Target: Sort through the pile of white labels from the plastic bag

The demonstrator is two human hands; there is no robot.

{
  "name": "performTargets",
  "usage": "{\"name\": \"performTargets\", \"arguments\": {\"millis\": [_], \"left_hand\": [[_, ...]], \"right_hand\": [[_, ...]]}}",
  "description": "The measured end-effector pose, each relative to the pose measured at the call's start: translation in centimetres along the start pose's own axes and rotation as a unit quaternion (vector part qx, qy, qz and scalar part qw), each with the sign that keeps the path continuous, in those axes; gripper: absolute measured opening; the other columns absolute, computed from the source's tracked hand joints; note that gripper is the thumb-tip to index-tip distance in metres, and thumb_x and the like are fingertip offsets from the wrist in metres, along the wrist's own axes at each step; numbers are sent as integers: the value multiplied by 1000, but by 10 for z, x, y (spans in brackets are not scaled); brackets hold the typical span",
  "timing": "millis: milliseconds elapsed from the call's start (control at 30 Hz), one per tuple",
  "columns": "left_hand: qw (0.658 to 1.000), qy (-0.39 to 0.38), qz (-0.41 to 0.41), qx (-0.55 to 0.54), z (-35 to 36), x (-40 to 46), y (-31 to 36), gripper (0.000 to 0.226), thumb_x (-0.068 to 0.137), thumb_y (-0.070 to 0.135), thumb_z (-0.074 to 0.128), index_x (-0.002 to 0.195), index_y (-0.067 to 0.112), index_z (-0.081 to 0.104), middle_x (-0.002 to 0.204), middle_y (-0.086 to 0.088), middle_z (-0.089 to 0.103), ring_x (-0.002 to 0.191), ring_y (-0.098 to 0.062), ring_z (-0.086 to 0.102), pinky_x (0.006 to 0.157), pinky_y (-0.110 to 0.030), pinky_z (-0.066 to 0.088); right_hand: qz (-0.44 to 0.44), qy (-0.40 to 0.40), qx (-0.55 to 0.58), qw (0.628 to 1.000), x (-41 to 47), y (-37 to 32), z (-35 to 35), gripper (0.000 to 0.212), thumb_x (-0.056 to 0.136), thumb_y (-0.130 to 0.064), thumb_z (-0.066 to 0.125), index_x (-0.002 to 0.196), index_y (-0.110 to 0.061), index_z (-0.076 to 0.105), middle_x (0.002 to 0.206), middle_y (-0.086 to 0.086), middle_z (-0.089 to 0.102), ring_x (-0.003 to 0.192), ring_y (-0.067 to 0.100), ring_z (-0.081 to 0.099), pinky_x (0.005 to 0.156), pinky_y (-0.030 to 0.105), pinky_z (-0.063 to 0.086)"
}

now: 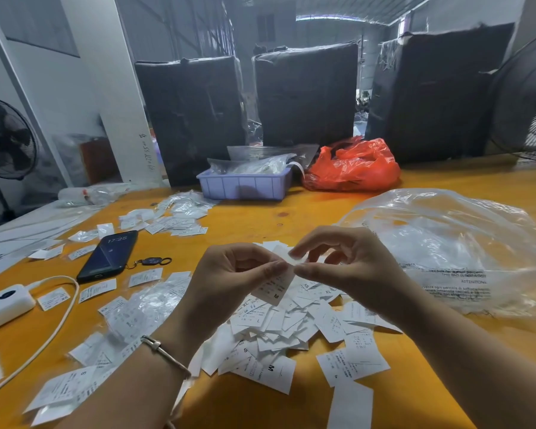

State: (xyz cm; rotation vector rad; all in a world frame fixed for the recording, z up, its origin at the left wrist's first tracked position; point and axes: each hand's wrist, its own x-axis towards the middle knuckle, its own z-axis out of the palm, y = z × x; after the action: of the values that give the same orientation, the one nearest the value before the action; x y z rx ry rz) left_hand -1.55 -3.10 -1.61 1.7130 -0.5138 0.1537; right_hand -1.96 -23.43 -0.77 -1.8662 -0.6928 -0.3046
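The left hand (229,274) pinches a small white printed label marked M (274,287) above the loose pile of white labels (279,329) on the orange desk (291,212), the right hand (331,258) pinching its top edge; advisable to read the size, then separate cleanly.

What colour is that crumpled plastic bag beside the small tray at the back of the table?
Bright red-orange crumpled plastic bag, clearest in the head view, right of the lilac plastic tray.

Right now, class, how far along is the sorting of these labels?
Done: small groups of labels lie apart near the phone. In hand: both hands, left and right, pinch one label marked M. Left: the big pile beneath.
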Motion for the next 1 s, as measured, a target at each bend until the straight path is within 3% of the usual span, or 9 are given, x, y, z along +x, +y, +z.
{"name": "performTargets", "arguments": {"millis": [133,300,433,600,800,900,1000], "left_hand": [[1000,-7,-2,2,0,0,-1,28,71,30,75,85,5,76,81,-8,77,75,-18,73,65,-20,56],[1000,-16,-14,16,-1,1,0,27,71,37,73,89,18,76,87,2,76,80,-8,71,66,-14,52],[999,-23,-18,15,-2,2,-1,24,68,30,75,86,14,76,87,-4,75,82,-13,71,69,-19,56],[998,-26,-22,46,-6,3,0,2,80,13,72,79,13,72,77,0,72,73,-8,65,62,-18,51],[994,-8,-56,91,-31,8,3,11,92,4,60,84,10,64,72,7,67,71,-6,63,62,-21,51],[994,13,-89,69,-49,10,9,11,88,11,64,77,13,63,71,2,63,73,-11,61,72,-31,47],[991,79,-102,35,-67,11,18,5,69,19,59,66,20,62,68,1,56,72,-16,52,68,-32,39]], "right_hand": [[13,-20,-18,1000,0,3,3,7,76,-22,77,80,-17,74,79,3,71,74,24,66,64,44,55],[13,-26,-29,999,1,4,4,4,81,-19,73,77,-18,73,79,1,71,76,17,65,67,39,55],[12,-21,-36,999,0,4,7,4,78,-13,76,76,-13,73,75,-1,71,70,10,64,64,31,53],[30,26,62,997,1,6,9,9,76,9,71,75,3,64,72,13,71,64,23,65,65,35,55],[51,51,52,996,1,16,7,9,79,9,68,79,1,65,72,10,72,65,23,67,64,32,57],[65,39,34,997,0,21,8,8,81,5,68,80,-2,67,72,9,72,64,19,66,63,29,57],[72,32,21,997,0,25,8,8,82,4,68,79,-4,68,71,6,72,63,15,66,60,25,55]]}}
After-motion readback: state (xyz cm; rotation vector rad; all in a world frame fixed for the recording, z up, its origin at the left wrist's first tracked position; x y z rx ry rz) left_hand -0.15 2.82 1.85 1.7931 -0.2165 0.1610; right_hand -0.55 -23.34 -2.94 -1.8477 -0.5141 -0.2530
